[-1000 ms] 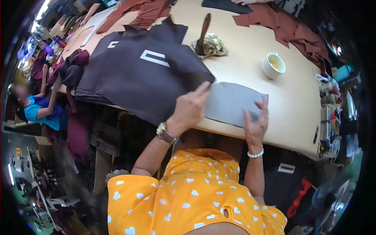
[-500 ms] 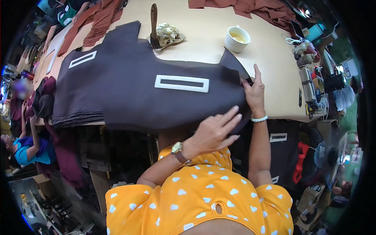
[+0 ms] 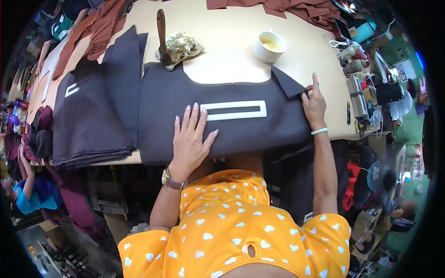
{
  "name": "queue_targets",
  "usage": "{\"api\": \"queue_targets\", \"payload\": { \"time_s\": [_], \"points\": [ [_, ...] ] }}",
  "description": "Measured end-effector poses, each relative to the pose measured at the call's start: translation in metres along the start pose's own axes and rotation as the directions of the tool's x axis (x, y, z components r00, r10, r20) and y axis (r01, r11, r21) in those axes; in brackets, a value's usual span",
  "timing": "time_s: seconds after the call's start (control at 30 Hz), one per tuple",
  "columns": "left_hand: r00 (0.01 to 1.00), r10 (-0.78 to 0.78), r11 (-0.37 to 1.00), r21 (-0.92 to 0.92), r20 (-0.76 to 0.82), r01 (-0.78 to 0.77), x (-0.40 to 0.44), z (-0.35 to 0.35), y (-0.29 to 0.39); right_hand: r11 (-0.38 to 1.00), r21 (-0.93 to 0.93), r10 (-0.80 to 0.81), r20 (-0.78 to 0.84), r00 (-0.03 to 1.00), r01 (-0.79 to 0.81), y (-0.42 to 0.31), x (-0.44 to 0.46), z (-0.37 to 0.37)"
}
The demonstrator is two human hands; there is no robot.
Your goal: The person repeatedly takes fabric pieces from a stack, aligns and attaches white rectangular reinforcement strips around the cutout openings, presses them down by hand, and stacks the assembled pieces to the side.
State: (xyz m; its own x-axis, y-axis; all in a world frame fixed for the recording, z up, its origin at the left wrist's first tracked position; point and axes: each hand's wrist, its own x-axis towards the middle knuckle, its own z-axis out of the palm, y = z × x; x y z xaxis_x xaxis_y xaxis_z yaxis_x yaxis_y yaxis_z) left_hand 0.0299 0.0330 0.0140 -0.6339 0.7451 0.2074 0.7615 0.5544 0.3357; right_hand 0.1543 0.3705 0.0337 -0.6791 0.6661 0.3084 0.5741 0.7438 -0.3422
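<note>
A dark brown fabric piece (image 3: 185, 88) lies across the front of the table (image 3: 227, 41), with a white rectangular frame patch (image 3: 235, 110) on it. My left hand (image 3: 190, 139) rests flat on the fabric, fingers spread, its fingertips by the patch's left end. At the piece's right end, my right hand (image 3: 315, 105) pinches the fabric edge between thumb and fingers, the index finger stretched out. Near that hand a corner of the fabric is folded over. To the left lies a stack of similar dark pieces (image 3: 95, 125).
A wooden-handled brush (image 3: 162, 37) stands in a crumpled, crusted wrapper (image 3: 181, 46). Beside it is a white cup (image 3: 269, 47) with yellowish contents. Reddish-brown fabric (image 3: 306, 13) lies at the back. Bottles and boxes line the right edge. A co-worker in blue (image 3: 34, 194) is at the left.
The top dark piece has moved right off the stack and covers the grey piece seen earlier. My left hand has moved left and flattened on it; my right hand has taken its right edge.
</note>
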Motion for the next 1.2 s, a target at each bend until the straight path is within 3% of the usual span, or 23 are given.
{"api": "queue_targets", "payload": {
  "time_s": [0.1, 0.13, 0.23, 0.3, 0.4, 0.53, 0.83, 1.0, 1.07, 1.17, 1.2],
  "points": [
    [1.000, -0.012, 1.000, -0.017, -0.005, 0.012, 0.000, -0.002, 0.002, 0.964, -0.248, -0.165, -0.291, 0.942, 0.092, 0.028, 0.031, 0.019],
    [1.000, -0.020, 0.999, -0.026, -0.002, 0.020, 0.000, -0.003, 0.003, 0.986, -0.145, -0.127, -0.294, 0.947, 0.087, 0.023, 0.043, 0.016],
    [0.999, -0.033, 0.999, -0.036, 0.011, 0.034, 0.000, -0.003, 0.004, 0.935, -0.050, -0.347, -0.337, 0.875, 0.352, -0.015, 0.079, 0.007],
    [0.999, -0.032, 0.999, -0.032, 0.009, 0.032, 0.001, -0.003, 0.004, 0.921, -0.064, -0.390, -0.101, 0.915, 0.385, -0.044, 0.096, 0.006],
    [0.999, -0.035, 0.999, -0.027, 0.017, 0.036, 0.001, -0.006, 0.004, 0.891, -0.287, -0.298, 0.214, 0.930, 0.352, -0.091, 0.107, 0.005],
    [0.999, -0.044, 0.998, -0.034, 0.010, 0.044, 0.001, -0.007, 0.005, 0.889, -0.314, -0.195, 0.397, 0.897, 0.333, -0.102, 0.126, 0.020],
    [0.999, -0.050, 0.997, -0.051, 0.001, 0.050, 0.001, -0.005, 0.004, 0.858, -0.397, -0.091, 0.509, 0.856, 0.327, -0.115, 0.133, 0.024],
    [0.999, -0.047, 0.998, -0.050, -0.009, 0.047, 0.000, -0.005, 0.003, 0.918, -0.285, -0.142, 0.412, 0.900, 0.276, -0.107, 0.148, 0.026],
    [0.999, -0.045, 0.998, -0.050, -0.016, 0.044, 0.001, -0.006, 0.004, 0.943, -0.195, -0.195, 0.330, 0.924, 0.268, -0.118, 0.147, -0.005],
    [0.999, -0.047, 0.998, -0.045, -0.016, 0.046, 0.000, -0.004, 0.003, 0.922, -0.168, -0.351, 0.023, 0.936, 0.350, -0.106, 0.168, -0.029],
    [0.999, -0.046, 0.998, -0.043, -0.016, 0.045, 0.000, -0.004, 0.003, 0.885, -0.244, -0.415, -0.032, 0.909, 0.396, -0.105, 0.164, -0.029]
  ]
}}
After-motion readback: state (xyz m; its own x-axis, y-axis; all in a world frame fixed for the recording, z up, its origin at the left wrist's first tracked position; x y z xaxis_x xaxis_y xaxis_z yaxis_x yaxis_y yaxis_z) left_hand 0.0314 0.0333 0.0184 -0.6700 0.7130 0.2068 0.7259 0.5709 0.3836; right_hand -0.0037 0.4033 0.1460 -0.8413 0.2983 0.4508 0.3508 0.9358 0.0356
